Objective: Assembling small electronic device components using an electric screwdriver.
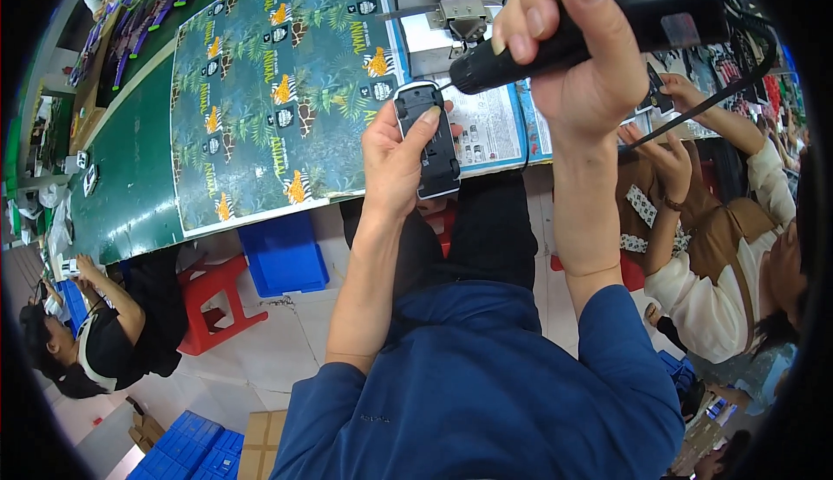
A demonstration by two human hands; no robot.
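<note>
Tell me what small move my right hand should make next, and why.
Probably steady the black corded driver in your right hand and line its bit up with the black car-shaped part. Your left hand grips that part, and the bit points at its far end from the side. I can't tell whether they touch.

navy short-sleeved shirt (521,384), small dark marks (375,418) in a row on its left; black trousers (496,233); bare forearms (357,298).

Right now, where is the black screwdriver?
The screwdriver is at the upper right of the head view, in the person's right hand, its tip near the top end of the black plastic piece in the left hand.
</note>
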